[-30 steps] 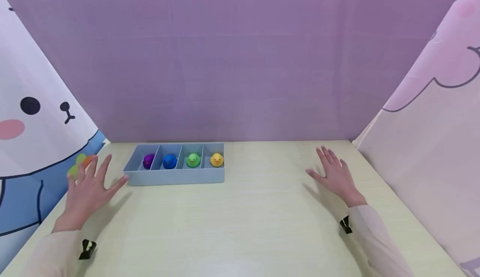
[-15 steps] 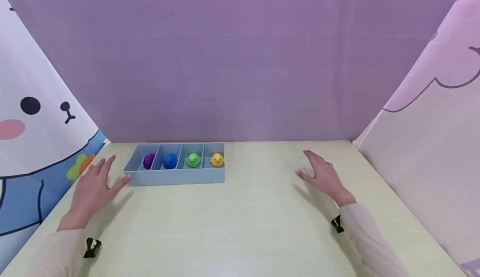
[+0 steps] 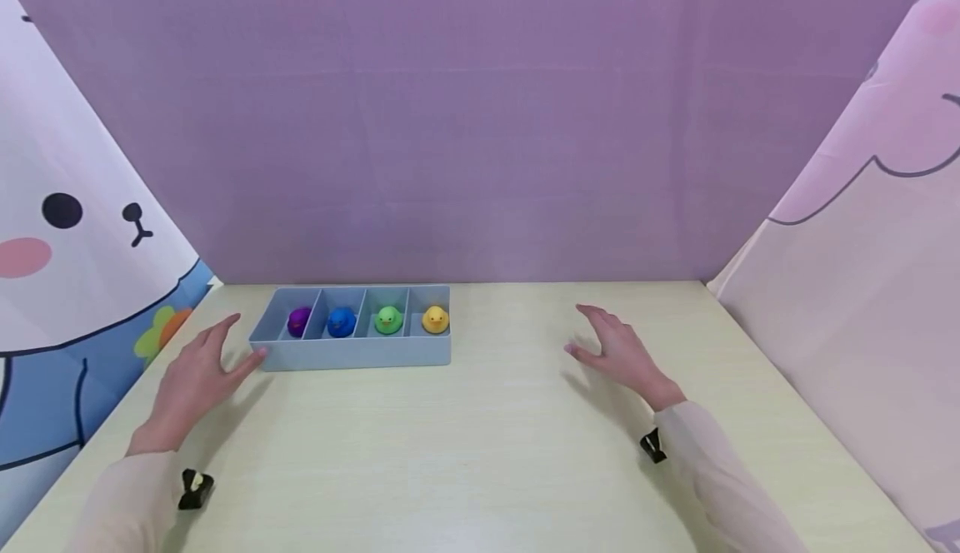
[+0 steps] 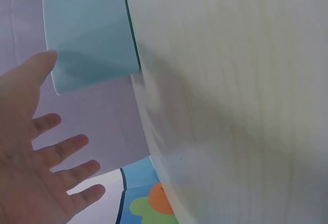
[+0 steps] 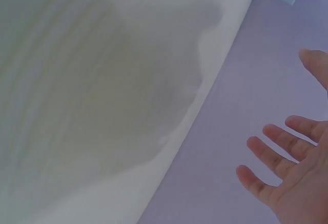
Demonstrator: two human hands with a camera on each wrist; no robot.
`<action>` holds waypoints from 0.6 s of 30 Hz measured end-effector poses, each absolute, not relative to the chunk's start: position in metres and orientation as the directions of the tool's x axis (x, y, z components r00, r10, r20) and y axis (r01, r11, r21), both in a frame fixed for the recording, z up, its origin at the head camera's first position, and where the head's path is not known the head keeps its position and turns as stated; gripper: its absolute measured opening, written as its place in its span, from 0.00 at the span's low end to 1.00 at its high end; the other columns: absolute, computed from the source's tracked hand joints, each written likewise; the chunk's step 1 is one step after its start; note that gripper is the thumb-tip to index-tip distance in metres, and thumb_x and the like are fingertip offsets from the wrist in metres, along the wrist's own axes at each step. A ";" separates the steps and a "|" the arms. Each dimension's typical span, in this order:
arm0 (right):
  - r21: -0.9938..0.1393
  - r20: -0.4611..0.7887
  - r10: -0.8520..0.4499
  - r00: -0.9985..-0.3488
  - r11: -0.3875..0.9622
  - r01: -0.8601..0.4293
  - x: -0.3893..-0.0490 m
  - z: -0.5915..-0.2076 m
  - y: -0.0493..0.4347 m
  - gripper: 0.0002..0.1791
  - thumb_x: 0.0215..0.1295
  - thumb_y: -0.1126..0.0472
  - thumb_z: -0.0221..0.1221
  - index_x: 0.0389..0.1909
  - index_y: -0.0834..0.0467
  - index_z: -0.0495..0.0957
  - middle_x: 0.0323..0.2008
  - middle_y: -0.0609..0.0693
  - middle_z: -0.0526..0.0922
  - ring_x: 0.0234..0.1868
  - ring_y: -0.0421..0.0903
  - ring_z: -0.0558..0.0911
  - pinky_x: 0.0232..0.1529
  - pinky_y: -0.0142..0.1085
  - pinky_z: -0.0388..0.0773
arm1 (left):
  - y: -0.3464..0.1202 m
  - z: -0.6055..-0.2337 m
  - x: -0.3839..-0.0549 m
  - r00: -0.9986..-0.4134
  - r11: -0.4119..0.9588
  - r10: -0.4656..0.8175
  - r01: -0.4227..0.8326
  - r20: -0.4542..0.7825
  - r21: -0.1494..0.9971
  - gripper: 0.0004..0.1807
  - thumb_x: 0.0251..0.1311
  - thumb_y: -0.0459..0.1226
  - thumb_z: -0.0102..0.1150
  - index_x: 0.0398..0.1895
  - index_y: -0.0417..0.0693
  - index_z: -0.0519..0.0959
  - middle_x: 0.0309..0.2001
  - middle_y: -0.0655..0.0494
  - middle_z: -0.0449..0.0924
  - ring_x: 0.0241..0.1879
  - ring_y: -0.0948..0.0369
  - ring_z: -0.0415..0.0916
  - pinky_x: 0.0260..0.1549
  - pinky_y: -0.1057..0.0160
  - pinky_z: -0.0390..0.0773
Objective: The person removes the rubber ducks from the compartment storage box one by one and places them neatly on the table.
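A light blue tray with a row of compartments stands at the back left of the table. From left to right its compartments hold a purple toy duck, a blue toy duck, a green toy duck and a yellow toy duck. My left hand is spread at the tray's left end, thumb close to its front corner; whether it touches I cannot tell. Over the table, right of the tray and apart from it, my right hand holds nothing, its fingers spread in the right wrist view.
The pale wooden table meets a purple cloth wall at its back edge. Printed cloth panels flank it, a white and blue one on the left and a pink and cream one on the right.
My right hand has moved left over the table, toward the tray. My left hand has shifted slightly right, closer to the tray's end. The tray and ducks stay in place.
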State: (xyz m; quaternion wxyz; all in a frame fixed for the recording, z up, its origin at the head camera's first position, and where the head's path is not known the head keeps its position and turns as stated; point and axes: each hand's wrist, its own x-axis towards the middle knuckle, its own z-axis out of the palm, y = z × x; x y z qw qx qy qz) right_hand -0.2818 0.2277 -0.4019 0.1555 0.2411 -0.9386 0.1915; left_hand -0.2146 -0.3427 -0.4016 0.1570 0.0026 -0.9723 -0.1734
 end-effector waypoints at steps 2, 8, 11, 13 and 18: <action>-0.293 0.385 -0.399 -0.833 0.803 -0.520 -0.282 -0.401 0.222 0.38 0.57 0.46 0.59 0.63 0.63 0.61 0.60 0.61 0.69 0.58 0.61 0.70 0.53 0.58 0.68 | -0.343 -0.402 -0.216 -0.953 0.935 -0.062 0.048 0.295 0.352 0.44 0.58 0.57 0.52 0.68 0.39 0.52 0.58 0.24 0.60 0.52 0.30 0.60 0.44 0.30 0.63; -0.312 0.375 -0.409 -0.832 0.790 -0.529 -0.283 -0.398 0.203 0.36 0.58 0.46 0.59 0.63 0.62 0.62 0.60 0.59 0.70 0.59 0.59 0.70 0.55 0.58 0.66 | -0.343 -0.401 -0.220 -0.963 0.920 -0.080 0.029 0.259 0.391 0.43 0.59 0.57 0.50 0.68 0.38 0.52 0.58 0.25 0.60 0.53 0.31 0.59 0.46 0.30 0.63; -0.328 0.369 -0.410 -0.834 0.782 -0.530 -0.283 -0.397 0.194 0.36 0.58 0.46 0.59 0.63 0.61 0.62 0.59 0.58 0.70 0.59 0.58 0.70 0.56 0.59 0.65 | -0.343 -0.400 -0.222 -0.962 0.916 -0.074 0.039 0.262 0.399 0.42 0.59 0.57 0.50 0.67 0.37 0.54 0.58 0.26 0.61 0.53 0.32 0.60 0.45 0.31 0.64; -0.344 0.368 -0.411 -0.834 0.773 -0.533 -0.284 -0.396 0.187 0.36 0.58 0.47 0.59 0.63 0.60 0.62 0.59 0.58 0.71 0.59 0.57 0.70 0.56 0.59 0.65 | -0.343 -0.400 -0.223 -0.962 0.915 -0.067 0.047 0.266 0.401 0.42 0.59 0.57 0.50 0.66 0.37 0.54 0.57 0.26 0.63 0.52 0.32 0.61 0.45 0.32 0.64; -0.379 0.360 -0.420 -0.833 0.750 -0.542 -0.289 -0.395 0.171 0.34 0.58 0.47 0.59 0.62 0.59 0.63 0.59 0.55 0.71 0.60 0.55 0.69 0.59 0.57 0.64 | -0.345 -0.399 -0.226 -0.962 0.911 -0.059 0.057 0.267 0.408 0.41 0.60 0.56 0.49 0.66 0.37 0.55 0.57 0.28 0.65 0.51 0.33 0.63 0.44 0.33 0.65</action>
